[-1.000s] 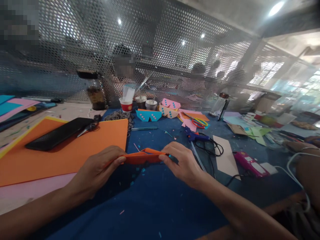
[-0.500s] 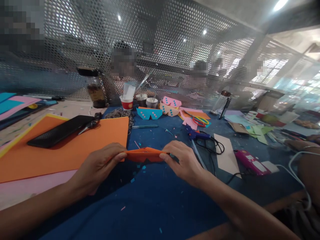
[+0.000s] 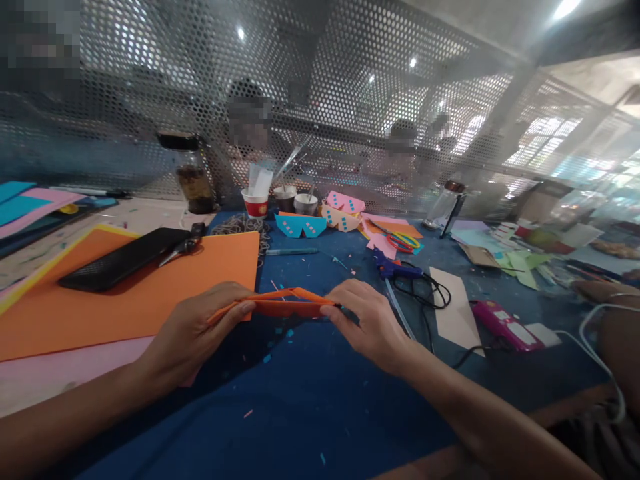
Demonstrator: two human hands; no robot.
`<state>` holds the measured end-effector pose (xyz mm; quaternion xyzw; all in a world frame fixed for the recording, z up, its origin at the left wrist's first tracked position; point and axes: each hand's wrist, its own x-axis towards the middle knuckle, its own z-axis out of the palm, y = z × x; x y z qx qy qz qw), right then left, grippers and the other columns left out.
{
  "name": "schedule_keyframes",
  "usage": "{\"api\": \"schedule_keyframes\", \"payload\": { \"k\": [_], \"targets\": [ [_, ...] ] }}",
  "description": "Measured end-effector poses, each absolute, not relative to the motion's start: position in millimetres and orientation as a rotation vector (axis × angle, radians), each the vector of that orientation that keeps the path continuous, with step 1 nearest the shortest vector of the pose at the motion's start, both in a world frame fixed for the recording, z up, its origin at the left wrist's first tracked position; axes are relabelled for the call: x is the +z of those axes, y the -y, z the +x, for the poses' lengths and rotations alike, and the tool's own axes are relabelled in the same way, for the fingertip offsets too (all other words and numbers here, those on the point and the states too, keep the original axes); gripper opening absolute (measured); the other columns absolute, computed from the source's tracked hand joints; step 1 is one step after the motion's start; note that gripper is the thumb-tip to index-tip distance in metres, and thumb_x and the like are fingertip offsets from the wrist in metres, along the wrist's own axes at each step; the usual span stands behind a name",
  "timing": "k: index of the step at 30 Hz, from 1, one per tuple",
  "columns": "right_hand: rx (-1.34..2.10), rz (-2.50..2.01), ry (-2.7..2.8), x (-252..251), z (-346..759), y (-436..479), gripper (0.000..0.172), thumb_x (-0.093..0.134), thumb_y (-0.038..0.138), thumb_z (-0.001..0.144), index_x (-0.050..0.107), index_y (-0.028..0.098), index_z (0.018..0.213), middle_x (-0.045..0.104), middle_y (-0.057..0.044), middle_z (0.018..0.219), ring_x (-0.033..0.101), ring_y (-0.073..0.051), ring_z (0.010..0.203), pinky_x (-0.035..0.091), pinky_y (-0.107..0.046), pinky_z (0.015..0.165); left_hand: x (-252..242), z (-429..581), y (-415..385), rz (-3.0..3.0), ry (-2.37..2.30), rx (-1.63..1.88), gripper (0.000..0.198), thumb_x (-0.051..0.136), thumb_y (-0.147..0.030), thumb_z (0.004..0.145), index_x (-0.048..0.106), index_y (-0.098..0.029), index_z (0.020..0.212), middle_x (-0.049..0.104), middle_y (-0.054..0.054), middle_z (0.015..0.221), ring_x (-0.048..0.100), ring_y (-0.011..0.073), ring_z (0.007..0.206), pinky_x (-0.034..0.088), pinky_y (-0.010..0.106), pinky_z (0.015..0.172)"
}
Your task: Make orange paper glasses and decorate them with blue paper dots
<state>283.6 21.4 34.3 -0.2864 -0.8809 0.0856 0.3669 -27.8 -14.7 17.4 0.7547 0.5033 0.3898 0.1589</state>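
Observation:
Between my two hands, just above the blue tabletop, is a folded orange paper piece [image 3: 287, 308] with a gap between its upper and lower layers. My left hand [image 3: 203, 327] is closed on its left end, thumb below and fingers on top. The right end is pinched by my right hand [image 3: 365, 320] in the same way. Under my left hand's far side lies a stack of orange sheets [image 3: 220, 260], with a black case [image 3: 125, 260] and scissors [image 3: 185, 245] on it. Beyond my hands stand blue paper glasses [image 3: 300, 225], with peach [image 3: 341, 218] and pink ones [image 3: 345, 202] beside them.
A blue glue gun [image 3: 395, 267] with a black cord lies right of my right hand. Farther right are a cream card [image 3: 453, 307] and a magenta device [image 3: 506, 325]. Paper cups [image 3: 256, 203], a jar [image 3: 193, 180] and a perforated metal screen [image 3: 325, 87] stand behind. A person's arm [image 3: 617, 327] is at far right.
The orange paper has tilted, so its lower edge looks straighter and its layers stand farther apart. Part of it now shows along my left fingers. Both hands keep their hold.

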Motion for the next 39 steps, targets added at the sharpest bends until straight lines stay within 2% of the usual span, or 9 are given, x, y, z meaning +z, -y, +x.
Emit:
{"api": "schedule_keyframes", "payload": {
  "k": [13, 23, 29, 32, 35, 39],
  "targets": [
    [0.131, -0.692, 2.337, 43.6, 285.0, -10.3, 0.031, 0.053, 0.030, 0.116, 0.070, 0.021, 0.092, 0.075, -0.004, 0.089, 0.063, -0.019, 0.082, 0.044, -0.038, 0.078, 17.3, -29.5, 19.4, 2.268, -1.271, 1.161, 0.025, 0.053, -0.037, 0.111, 0.075, -0.028, 0.103, 0.077, 0.001, 0.094, 0.070, 0.0207, 0.087, 0.053, 0.032, 0.077],
    [0.086, -0.703, 2.351, 43.3, 287.2, -12.8, 0.038, 0.049, 0.034, 0.118, 0.069, 0.021, 0.088, 0.074, -0.004, 0.086, 0.060, -0.019, 0.080, 0.043, -0.037, 0.077, 15.6, -31.8, 17.7, 2.268, -1.254, 1.152, 0.028, 0.055, -0.039, 0.111, 0.077, -0.027, 0.099, 0.077, 0.002, 0.094, 0.070, 0.0204, 0.088, 0.054, 0.031, 0.078],
    [0.135, -0.744, 2.297, 38.3, 286.6, -19.6, 0.036, 0.050, 0.038, 0.118, 0.073, 0.020, 0.097, 0.076, -0.004, 0.089, 0.065, -0.018, 0.083, 0.045, -0.035, 0.078, 15.8, -29.2, 16.0, 2.190, -1.382, 1.116, 0.037, 0.055, -0.053, 0.110, 0.080, -0.026, 0.102, 0.080, 0.003, 0.096, 0.072, 0.0218, 0.087, 0.057, 0.029, 0.077],
    [0.130, -0.756, 2.270, 36.2, 285.9, -22.5, 0.036, 0.051, 0.040, 0.118, 0.077, 0.021, 0.102, 0.078, -0.005, 0.093, 0.068, -0.019, 0.086, 0.048, -0.035, 0.080, 16.0, -27.7, 15.6, 2.163, -1.411, 1.131, 0.039, 0.055, -0.056, 0.109, 0.083, -0.029, 0.116, 0.083, 0.004, 0.103, 0.076, 0.0224, 0.092, 0.060, 0.030, 0.080],
    [0.116, -0.754, 2.249, 36.0, 284.9, -22.7, 0.035, 0.052, 0.040, 0.117, 0.078, 0.021, 0.103, 0.079, -0.005, 0.093, 0.070, -0.019, 0.087, 0.050, -0.036, 0.081, 17.2, -26.8, 16.4, 2.094, -1.474, 1.141, 0.046, 0.057, -0.064, 0.106, 0.081, -0.031, 0.125, 0.085, 0.004, 0.108, 0.080, 0.0230, 0.087, 0.062, 0.030, 0.075],
    [0.137, -0.748, 2.226, 35.5, 284.3, -22.1, 0.034, 0.055, 0.042, 0.116, 0.079, 0.021, 0.105, 0.079, -0.005, 0.094, 0.071, -0.020, 0.088, 0.052, -0.036, 0.081, 19.3, -26.3, 17.2, 2.020, -1.603, 1.235, 0.054, 0.062, -0.077, 0.097, 0.081, -0.027, 0.104, 0.085, 0.003, 0.091, 0.080, 0.0249, 0.080, 0.063, 0.030, 0.071]
  ]
}}
